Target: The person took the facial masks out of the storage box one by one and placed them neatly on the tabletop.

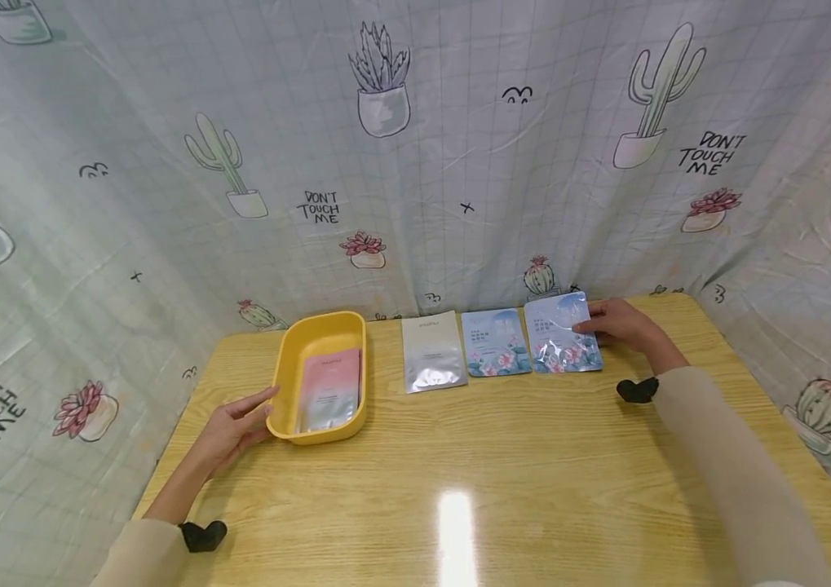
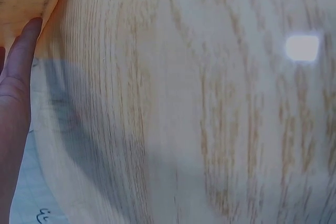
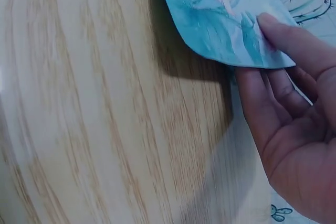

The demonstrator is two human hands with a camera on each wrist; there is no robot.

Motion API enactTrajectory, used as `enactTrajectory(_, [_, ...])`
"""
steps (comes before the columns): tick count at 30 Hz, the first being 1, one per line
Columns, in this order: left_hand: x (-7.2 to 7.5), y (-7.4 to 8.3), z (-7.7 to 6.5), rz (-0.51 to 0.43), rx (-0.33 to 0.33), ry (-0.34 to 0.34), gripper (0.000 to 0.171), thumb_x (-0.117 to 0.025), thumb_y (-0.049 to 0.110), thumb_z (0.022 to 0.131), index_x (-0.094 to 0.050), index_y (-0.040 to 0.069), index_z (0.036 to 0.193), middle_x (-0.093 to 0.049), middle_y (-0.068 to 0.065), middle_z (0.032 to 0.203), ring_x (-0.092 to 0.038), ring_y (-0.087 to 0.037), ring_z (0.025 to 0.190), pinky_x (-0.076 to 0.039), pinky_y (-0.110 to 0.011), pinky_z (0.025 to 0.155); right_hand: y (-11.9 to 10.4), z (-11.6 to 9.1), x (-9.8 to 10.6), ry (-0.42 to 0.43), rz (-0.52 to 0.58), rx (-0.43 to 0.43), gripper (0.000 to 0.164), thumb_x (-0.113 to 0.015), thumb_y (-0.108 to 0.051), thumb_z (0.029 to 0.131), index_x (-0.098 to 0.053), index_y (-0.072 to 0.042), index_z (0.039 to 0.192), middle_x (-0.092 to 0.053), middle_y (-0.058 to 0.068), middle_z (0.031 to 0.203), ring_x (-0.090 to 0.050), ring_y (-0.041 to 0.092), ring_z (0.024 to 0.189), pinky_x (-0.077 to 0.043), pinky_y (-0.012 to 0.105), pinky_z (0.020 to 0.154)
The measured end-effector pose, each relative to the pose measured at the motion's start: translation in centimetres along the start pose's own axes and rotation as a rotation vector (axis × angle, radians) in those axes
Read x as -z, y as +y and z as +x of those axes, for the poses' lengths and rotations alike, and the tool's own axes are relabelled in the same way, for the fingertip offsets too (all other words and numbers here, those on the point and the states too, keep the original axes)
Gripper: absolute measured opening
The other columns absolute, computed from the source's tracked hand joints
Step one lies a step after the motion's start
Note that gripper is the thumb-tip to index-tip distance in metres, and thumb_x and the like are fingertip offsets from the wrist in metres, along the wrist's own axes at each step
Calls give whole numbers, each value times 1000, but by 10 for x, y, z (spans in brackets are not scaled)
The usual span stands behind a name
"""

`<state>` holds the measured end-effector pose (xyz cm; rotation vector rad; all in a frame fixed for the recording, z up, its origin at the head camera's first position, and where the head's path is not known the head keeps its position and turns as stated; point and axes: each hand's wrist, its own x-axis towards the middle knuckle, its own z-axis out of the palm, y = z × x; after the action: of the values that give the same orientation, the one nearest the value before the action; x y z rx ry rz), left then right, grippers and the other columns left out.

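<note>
My right hand [image 1: 624, 326] pinches a blue floral sheet-mask packet [image 1: 558, 330] by its right edge, thumb on the printed face and fingers underneath. In the right wrist view, the packet's corner [image 3: 215, 35] is lifted off the table and casts a shadow. On the left, my left hand [image 1: 230, 436] rests its extended fingers against the outer left side of a yellow plastic bin [image 1: 323, 438]. The left wrist view catches only part of these fingers [image 2: 23, 51] at the bin wall. Inside the bin lies a pink-and-silver packet [image 1: 329, 387], with another edge showing beneath it.
Between bin and right hand, a cream-and-silver packet [image 1: 433, 350] and a second blue floral packet [image 1: 496, 342] lie in a row near the back edge of the wooden table [image 1: 386, 505]. A cactus-print curtain [image 1: 459, 163] hangs behind and at both sides.
</note>
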<state>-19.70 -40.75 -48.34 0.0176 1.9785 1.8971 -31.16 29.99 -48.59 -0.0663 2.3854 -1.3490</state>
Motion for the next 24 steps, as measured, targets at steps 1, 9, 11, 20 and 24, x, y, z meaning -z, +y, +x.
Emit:
enactTrajectory(1, [0,0,0,-5,0,-2,56,-54,14,107,-32,2,157,-6,-23,167,-63,-8,119,-57,-33,96,0,0,-1,17,-9,-4,53,-71,-24,98,-57,11,136,-69,15,116,-63,14,90,-58,26,80])
enactTrajectory(9, [-3,2,0,9,4,9,56,-53,14,108,-32,1,157,-8,-23,167,-63,-8,118,-57,-35,95,-2,2,-3,87,-86,-17,48,-74,-26,96,-63,9,127,-70,12,107,-59,18,90,-53,31,83])
enactTrajectory(11, [-3,2,-1,5,4,11,55,-53,14,108,-32,1,157,-18,-17,166,-63,-9,119,-57,-36,96,-3,2,-2,77,-90,-13,43,-74,-24,96,-64,8,123,-69,10,104,-57,18,88,-53,31,81])
enactTrajectory(20, [-2,2,-1,-27,-1,15,53,-54,13,107,-35,2,156,-46,8,147,-64,-12,118,-57,-36,95,-2,3,-3,40,-70,-12,42,-70,-20,99,-63,12,124,-69,10,102,-60,18,90,-55,30,81])
enactTrajectory(24, [-2,2,-1,-38,-4,11,52,-53,11,107,-35,1,155,-50,15,140,-65,-13,118,-58,-36,95,-3,2,-2,13,-21,-26,41,-67,-15,100,-60,14,128,-70,13,108,-64,13,90,-59,31,84])
